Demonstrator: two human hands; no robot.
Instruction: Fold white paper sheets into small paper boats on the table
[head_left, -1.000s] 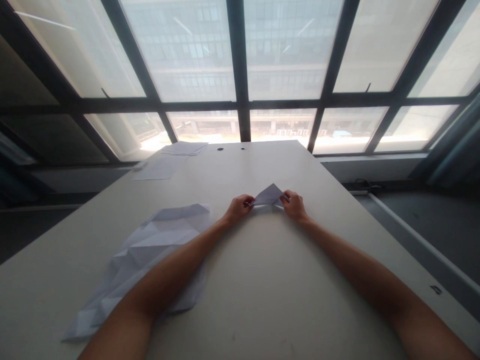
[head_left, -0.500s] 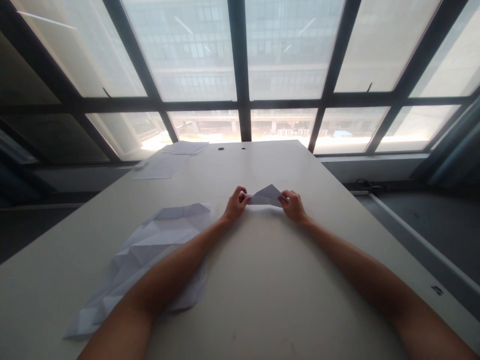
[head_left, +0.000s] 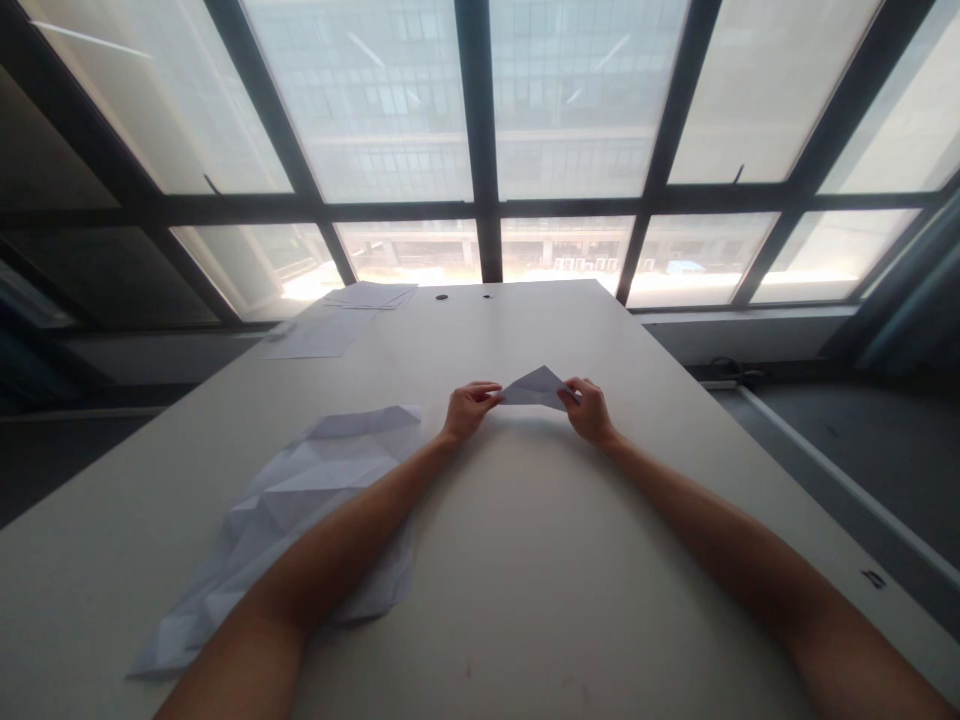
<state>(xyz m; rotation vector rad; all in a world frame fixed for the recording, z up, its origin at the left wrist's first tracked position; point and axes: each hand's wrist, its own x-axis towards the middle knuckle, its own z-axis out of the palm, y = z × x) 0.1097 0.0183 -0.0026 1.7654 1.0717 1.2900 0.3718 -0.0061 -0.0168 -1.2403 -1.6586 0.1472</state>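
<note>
A small folded sheet of paper (head_left: 536, 386), peaked like a triangle, is held just over the white table (head_left: 517, 560). My left hand (head_left: 469, 408) pinches its left corner between thumb and fingers. At the opposite end, my right hand (head_left: 589, 408) grips the right corner, with the thumb on the near face. Fingers cover both ends of the folded paper. To the left, partly behind my left forearm, lies a large creased sheet of paper (head_left: 322, 465) with many fold lines.
Flat paper sheets (head_left: 371, 295) lie at the table's far left corner. Two dark round holes, one a cable hole (head_left: 442, 297), sit near the far edge. Tall windows (head_left: 570, 100) rise beyond the table. A small dark mark (head_left: 873, 579) is near the right edge.
My left hand has shifted its hold: its curled fingers are now straighter, pinching the tip of the left corner. The right hand stays in place on the paper.
</note>
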